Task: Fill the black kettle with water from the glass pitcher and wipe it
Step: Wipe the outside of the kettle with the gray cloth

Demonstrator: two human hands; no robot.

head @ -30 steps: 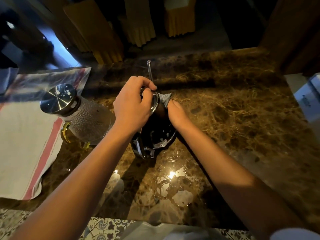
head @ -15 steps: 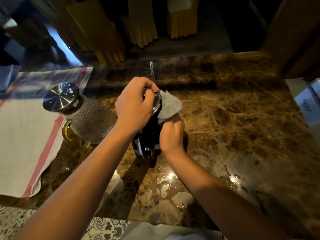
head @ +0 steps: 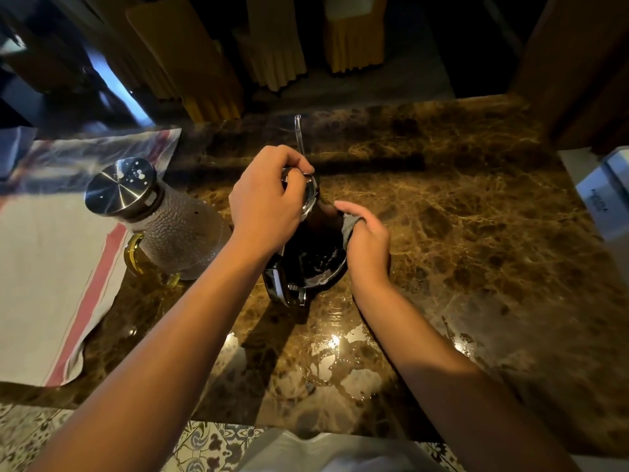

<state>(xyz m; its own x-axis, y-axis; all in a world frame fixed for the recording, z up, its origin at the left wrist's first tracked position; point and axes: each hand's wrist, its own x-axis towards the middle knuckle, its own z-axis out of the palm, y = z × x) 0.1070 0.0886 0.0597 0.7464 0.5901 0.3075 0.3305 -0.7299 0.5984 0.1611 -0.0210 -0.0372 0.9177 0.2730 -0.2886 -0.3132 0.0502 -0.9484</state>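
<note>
The black kettle (head: 311, 264) stands on the brown marble counter (head: 459, 233) in the middle of the view. My left hand (head: 265, 212) grips its chrome lid from above. My right hand (head: 366, 243) presses a small grey cloth (head: 348, 224) against the kettle's right side. A thin clear rod (head: 299, 134) sticks up behind the lid. The textured glass pitcher (head: 177, 229) with a steel lid (head: 119, 189) and amber handle stands just left of the kettle, apart from both hands.
A white towel with a red stripe (head: 44, 267) lies on the counter's left part. A white box (head: 606, 199) sits at the right edge. Wet patches (head: 340, 366) shine on the counter near me. Yellow-covered chairs (head: 272, 56) stand beyond the far edge.
My right hand with the cloth has moved from the kettle's front around to its right side, with the cloth now lower against the body. My left hand has stayed on the lid.
</note>
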